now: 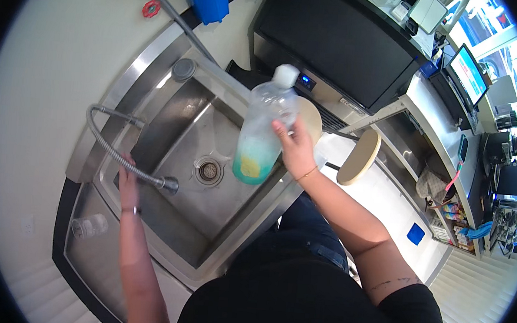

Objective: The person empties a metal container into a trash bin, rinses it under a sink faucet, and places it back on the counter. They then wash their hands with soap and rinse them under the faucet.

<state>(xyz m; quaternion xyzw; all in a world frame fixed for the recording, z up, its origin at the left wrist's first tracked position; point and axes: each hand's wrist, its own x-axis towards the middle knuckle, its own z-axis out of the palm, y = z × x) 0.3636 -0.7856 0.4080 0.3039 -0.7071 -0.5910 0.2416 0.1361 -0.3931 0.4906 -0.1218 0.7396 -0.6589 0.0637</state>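
My right hand (298, 148) grips a large clear plastic bottle (264, 112) by its side, over the right rim of a stainless steel sink (204, 157). The bottle has a white cap (286, 76) at its upper end. Its lower part looks teal with a yellow patch; I cannot tell whether that is liquid, a label or something inside. On the far left side of the basin, my left hand (128, 185) reaches to the rim behind the coiled metal hose of a faucet (117, 157). The hose partly hides its blurred fingers, so what they touch does not show.
A drain (208, 171) sits in the basin floor. On the left ledge lies a clear cup (89, 226). A grey round lid-like piece (184, 69) rests at the sink's back corner. Beyond stand a black appliance (331, 44), a stool (360, 158) and a counter with a monitor (469, 75).
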